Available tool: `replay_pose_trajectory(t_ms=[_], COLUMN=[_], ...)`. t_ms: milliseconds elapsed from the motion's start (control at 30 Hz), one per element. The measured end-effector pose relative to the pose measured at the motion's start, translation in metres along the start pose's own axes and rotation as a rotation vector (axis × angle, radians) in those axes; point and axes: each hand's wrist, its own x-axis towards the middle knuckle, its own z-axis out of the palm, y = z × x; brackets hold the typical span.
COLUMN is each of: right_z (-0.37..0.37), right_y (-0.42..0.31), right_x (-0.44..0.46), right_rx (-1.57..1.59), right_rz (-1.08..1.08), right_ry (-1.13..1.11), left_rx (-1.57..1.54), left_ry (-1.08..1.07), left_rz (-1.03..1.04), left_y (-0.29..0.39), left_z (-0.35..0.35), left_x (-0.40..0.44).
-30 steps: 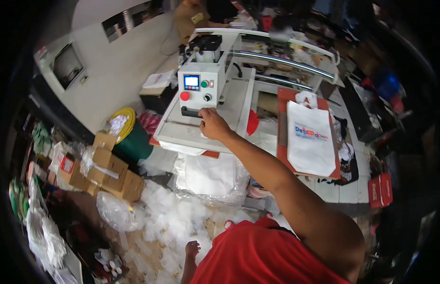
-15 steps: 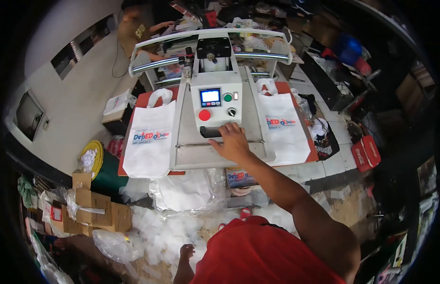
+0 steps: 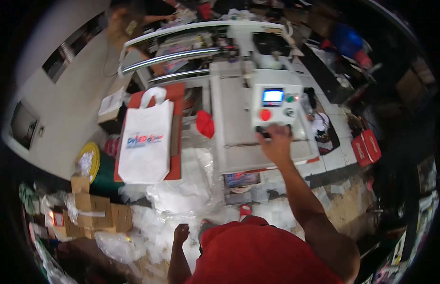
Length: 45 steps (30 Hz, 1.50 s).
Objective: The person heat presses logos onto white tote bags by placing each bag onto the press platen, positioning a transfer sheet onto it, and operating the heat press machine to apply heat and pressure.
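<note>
My right hand (image 3: 278, 142) is wrapped round the front handle of a heat press head (image 3: 278, 90), below its lit screen, red button and green button. The head and its large flat plate (image 3: 239, 154) stand on the right side of the frame rails, over the right platen. On the left red platen (image 3: 178, 161) lies a white tote bag (image 3: 145, 156) with a red and blue print, its handle loop pointing away from me. My left hand (image 3: 181, 233) hangs low by my side, fingers curled, touching nothing that I can see.
Clear plastic with white fabric (image 3: 184, 182) lies below the press. Cardboard boxes (image 3: 94, 210) and a green bin with a yellow rim (image 3: 93, 158) stand at left, a red bag (image 3: 366, 148) at right. Another person (image 3: 123, 28) is at the back left.
My right hand has slid the press head from the middle to the right along the rails. The right-hand tote bag is now hidden under it, and the left platen is more exposed.
</note>
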Motion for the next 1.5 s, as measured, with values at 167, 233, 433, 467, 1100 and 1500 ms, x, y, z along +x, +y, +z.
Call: replay_pose_trajectory(t_ms=[167,233,433,467,1100,1500], right_z=[-0.005,-0.005,-0.011,-0.009,0.088,0.32], right_y=[0.016,0.022,0.027,0.03,-0.139,-0.192], right_x=[-0.001,0.0,0.001,0.0,-0.075,-0.231], right_rx=[0.077,0.061,-0.18,-0.22,0.159,0.006], right_rz=[0.024,0.011,0.022,0.036,0.379,0.489], right_ry=[0.041,0.073,0.122,0.169,0.144,-0.74], left_rx=[0.352,0.447,0.392,0.376,0.463,0.55], left_ry=[-0.184,-0.323,-0.11,-0.072,0.241,0.703], left_rz=[0.348,0.417,0.724,0.845,0.844,-0.009], left_y=[0.051,0.114,0.283,0.296,0.394,-0.088], left_z=[-0.062,-0.107,-0.199,-0.203,-0.207,-0.459], left_x=[0.017,0.016,0.044,0.066,0.245,0.252])
